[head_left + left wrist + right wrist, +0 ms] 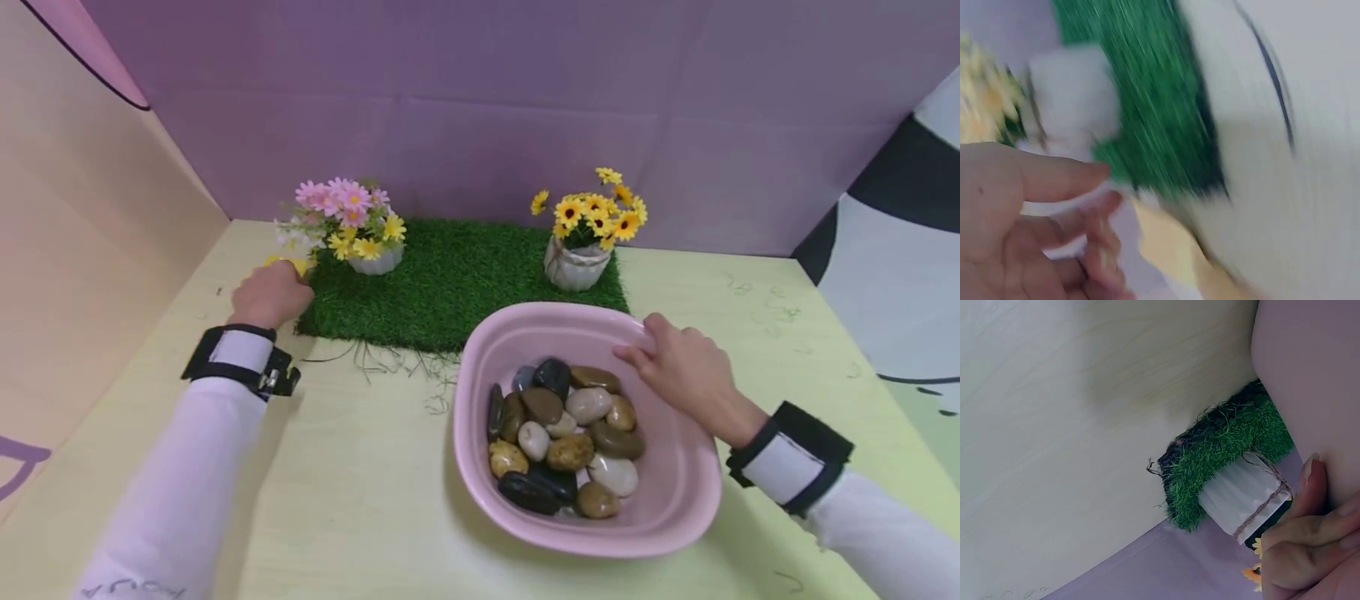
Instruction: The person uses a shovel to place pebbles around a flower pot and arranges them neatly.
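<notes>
My right hand grips the right rim of a pink plastic basin, thumb inside and fingers over the edge. Several smooth stones, black, brown, tan and white, lie in the basin, which tilts toward me. My left hand is at the left edge of the grass mat, fingers curled, next to a yellow object. Only a bit of that object shows past the knuckles in the head view. In the left wrist view, thumb and forefinger tips come close together beside it; I cannot tell whether they pinch it.
On the green artificial grass mat stand a white pot of pink and yellow flowers at left and a twine-tied white pot of yellow flowers at right. A purple wall closes off the back of the pale table. Loose grass strands lie along the mat's front.
</notes>
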`<state>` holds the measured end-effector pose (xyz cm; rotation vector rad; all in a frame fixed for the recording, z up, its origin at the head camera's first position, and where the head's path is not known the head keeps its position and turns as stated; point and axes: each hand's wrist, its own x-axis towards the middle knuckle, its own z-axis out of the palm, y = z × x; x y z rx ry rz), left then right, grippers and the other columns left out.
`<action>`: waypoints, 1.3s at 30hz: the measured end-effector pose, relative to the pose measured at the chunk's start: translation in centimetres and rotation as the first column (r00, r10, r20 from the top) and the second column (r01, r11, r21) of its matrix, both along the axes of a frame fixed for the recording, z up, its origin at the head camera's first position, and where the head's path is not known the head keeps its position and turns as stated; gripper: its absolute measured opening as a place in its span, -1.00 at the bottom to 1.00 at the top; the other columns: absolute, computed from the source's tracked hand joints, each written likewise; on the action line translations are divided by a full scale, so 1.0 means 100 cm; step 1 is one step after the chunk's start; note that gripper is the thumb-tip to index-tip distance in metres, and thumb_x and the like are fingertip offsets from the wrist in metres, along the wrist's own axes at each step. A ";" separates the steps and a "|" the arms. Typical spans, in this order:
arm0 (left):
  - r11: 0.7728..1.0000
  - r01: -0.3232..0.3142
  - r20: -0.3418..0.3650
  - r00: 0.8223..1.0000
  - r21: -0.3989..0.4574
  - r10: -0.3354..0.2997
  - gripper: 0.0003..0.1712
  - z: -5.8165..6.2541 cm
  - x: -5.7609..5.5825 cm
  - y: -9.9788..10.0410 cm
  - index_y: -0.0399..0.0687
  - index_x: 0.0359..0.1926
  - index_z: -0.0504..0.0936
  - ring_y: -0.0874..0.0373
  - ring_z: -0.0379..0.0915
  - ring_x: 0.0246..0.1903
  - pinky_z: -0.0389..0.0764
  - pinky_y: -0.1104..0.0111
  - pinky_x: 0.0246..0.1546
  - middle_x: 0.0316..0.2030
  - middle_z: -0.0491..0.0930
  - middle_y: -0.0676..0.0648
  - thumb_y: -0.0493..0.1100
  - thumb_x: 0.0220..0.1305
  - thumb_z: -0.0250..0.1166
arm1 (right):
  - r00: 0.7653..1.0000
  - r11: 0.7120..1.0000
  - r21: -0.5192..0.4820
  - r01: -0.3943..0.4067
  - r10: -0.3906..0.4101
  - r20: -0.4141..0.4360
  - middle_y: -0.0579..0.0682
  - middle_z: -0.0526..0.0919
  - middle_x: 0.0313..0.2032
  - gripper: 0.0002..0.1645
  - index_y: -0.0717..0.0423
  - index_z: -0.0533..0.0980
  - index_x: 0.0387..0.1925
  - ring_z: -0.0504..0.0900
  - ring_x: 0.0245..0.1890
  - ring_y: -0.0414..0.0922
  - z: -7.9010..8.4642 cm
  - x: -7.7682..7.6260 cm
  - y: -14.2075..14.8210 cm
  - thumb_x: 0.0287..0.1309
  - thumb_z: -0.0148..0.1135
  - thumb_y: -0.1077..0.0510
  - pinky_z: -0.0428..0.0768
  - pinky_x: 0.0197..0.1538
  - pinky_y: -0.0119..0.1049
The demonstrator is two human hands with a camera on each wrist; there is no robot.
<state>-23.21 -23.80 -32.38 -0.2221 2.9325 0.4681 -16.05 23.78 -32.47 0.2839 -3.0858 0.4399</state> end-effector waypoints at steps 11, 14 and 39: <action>0.987 -0.159 0.361 0.923 0.036 0.135 0.34 0.001 0.009 -0.051 -0.63 0.41 -0.29 -0.60 -0.09 0.30 0.10 -0.36 0.27 0.32 -0.14 -0.71 0.46 0.23 0.04 | 1.000 1.000 0.011 0.009 -0.009 0.018 0.04 0.44 -0.65 -0.49 0.21 0.39 -0.21 0.43 -0.72 -0.11 -0.001 0.000 -0.001 0.35 0.13 -0.20 0.35 -0.70 -0.28; 0.992 -0.111 0.433 0.898 0.063 0.073 0.38 -0.004 0.005 -0.061 -0.61 0.43 -0.23 -0.61 -0.08 0.32 0.03 -0.41 0.29 0.37 -0.13 -0.67 0.61 0.20 -0.15 | 1.000 1.000 0.014 0.012 -0.012 0.018 0.04 0.44 -0.64 -0.49 0.22 0.40 -0.20 0.44 -0.72 -0.11 -0.002 0.000 -0.001 0.35 0.14 -0.19 0.35 -0.70 -0.28; 0.951 -0.278 0.084 0.960 0.138 0.269 -0.24 -0.038 -0.006 -0.049 -0.72 0.23 0.09 -0.41 0.35 0.03 0.43 -0.12 0.13 0.04 0.34 -0.62 -0.10 0.30 0.07 | 1.000 1.000 0.019 0.010 -0.011 0.023 0.03 0.40 -0.66 -0.54 0.18 0.36 -0.28 0.43 -0.72 -0.10 0.001 -0.001 -0.002 0.34 0.15 -0.16 0.34 -0.71 -0.29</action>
